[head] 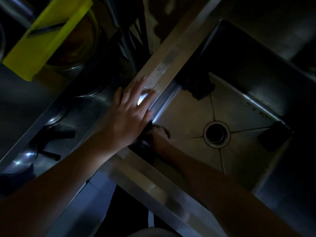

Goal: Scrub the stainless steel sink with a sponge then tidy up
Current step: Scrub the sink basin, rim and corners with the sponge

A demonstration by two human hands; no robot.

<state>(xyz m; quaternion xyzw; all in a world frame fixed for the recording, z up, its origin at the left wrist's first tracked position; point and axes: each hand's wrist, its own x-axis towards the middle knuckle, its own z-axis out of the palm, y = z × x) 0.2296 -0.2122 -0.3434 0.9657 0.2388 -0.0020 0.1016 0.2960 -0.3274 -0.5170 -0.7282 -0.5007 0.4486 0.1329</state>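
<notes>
Far to the left of the left hand, up at the top corner: a yellow-green slicer board (46,35) laid across a metal bowl (80,48), with dark-handled pans (51,134) lower down on the steel counter. No part in the scrubbing.

On the ledge between counter and basin: left hand (128,113), fingers spread wide and flat, holding nothing, bracing on the sink (172,59) rim. Just below and right of it, down inside the near-left corner of the basin: right hand (158,134), curled tight around something dark, most likely the sponge (145,141), pressed against wall and floor. Too dim to tell sponge from cloth with certainty.

Beyond the right hand: a dark wad (198,86) against the far-left wall, the drain (216,134) at the centre of the creased floor, a dark block (271,137) at the far-right edge, and smeared specks (258,110) along the wall above it.

Judged as the scrubbing step, early to midway. Best done with firm pressure from the bracing hand, short overlapping strokes along the steel grain, worked out of the corner toward the drain, then across to the speckled wall. Loose items best lifted out first.

No brands, labels or writing legible anywhere; lighting too low.
</notes>
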